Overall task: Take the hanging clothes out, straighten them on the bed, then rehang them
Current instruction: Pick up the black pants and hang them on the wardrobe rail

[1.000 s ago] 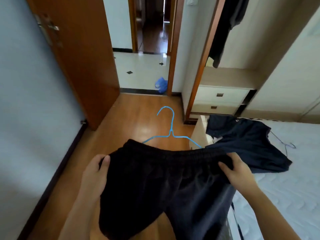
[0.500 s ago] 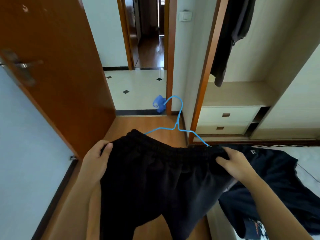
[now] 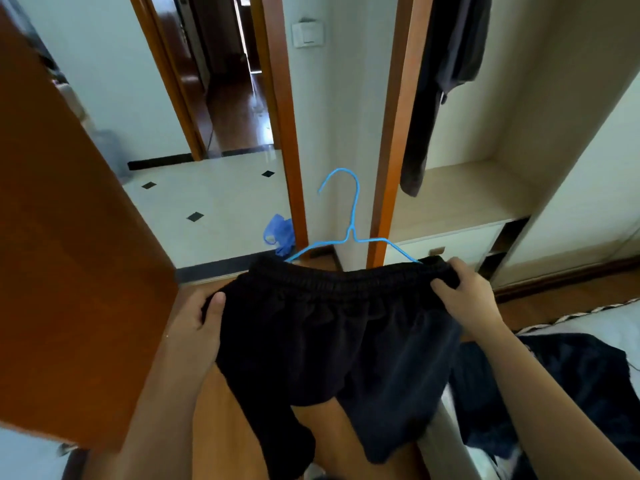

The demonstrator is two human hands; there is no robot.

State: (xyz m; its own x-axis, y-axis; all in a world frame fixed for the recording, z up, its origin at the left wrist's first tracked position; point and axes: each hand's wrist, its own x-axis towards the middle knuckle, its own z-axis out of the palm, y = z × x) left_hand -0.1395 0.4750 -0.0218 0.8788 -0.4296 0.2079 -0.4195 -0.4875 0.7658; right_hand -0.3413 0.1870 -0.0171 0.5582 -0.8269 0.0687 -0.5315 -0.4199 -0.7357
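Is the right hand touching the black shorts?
Touching. The head view shows the right hand gripping the black shorts, fingers curled over their right end.

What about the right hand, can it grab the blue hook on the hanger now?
Probably not yet. The right hand is busy gripping the black shorts at the waistband. Nothing blocks the blue hanger hook, so it likely could after letting go.

One head-worn camera looks forward and down, close above the shorts [image 3: 329, 334], facing the wardrobe [image 3: 519, 109].
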